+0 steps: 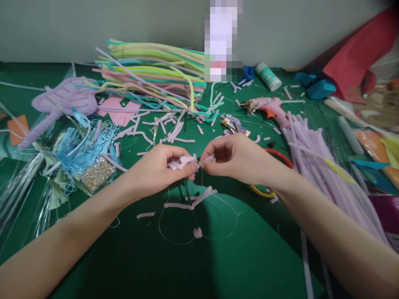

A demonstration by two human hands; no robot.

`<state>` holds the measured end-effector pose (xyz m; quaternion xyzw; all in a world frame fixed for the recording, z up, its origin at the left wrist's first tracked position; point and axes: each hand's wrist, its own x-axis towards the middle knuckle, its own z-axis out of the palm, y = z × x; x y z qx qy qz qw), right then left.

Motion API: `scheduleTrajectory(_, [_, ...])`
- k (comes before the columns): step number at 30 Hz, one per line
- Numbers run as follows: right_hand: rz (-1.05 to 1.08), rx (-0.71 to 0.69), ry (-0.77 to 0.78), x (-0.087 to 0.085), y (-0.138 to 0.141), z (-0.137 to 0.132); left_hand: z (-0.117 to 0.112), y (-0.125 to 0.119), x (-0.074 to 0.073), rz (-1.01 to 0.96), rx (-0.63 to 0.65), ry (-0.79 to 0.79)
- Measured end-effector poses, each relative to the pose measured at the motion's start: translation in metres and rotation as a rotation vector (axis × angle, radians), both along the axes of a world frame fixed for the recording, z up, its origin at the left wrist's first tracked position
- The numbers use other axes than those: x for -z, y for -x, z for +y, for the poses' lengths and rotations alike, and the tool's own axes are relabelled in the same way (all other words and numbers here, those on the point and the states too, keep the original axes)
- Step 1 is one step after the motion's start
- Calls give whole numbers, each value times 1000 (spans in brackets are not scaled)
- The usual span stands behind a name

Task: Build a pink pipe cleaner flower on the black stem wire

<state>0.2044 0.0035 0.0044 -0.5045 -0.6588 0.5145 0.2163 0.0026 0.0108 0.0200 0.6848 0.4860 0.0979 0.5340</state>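
Near the middle of the green table, my left hand (156,168) is closed around a bunch of short lilac pipe cleaner pieces (183,162). Just to its right, my right hand (232,155) pinches a thin pale thread (201,176) at the fingertips, with a bit of lilac showing between its fingers. The thread runs up to the bunch. Below the hands, a bent lilac piece (193,203) and a small round lilac tuft (197,232) hang or lie; I cannot tell which. A thin line curves in a wide loop around them.
Colourful pipe cleaners (149,62) are heaped at the back. A pink glue gun (264,106) lies back right, near long lilac pipe cleaners (327,162). Scissors handles (264,194) show under my right forearm. Blue tassels (87,137) and a gold bead bag (97,174) sit left.
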Motion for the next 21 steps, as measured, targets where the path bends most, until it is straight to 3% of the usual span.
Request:
scheduleTrajectory(7, [-174,-10,-265,-4,3,-4,3,1,1,-1,-11,26])
scheduleTrajectory(9, [-130,-12,-187,-2,0,-1,4,1,2,-10,-20,41])
scheduleTrajectory(14, [155,-87,297,3,-8,6,6,3,4,-65,-48,55])
scheduleTrajectory(16, [196,-72,338,3,-7,5,6,4,5,-61,-49,38])
scheduleTrajectory(21, [180,104,246,3,5,0,5,6,5,-32,-95,-47])
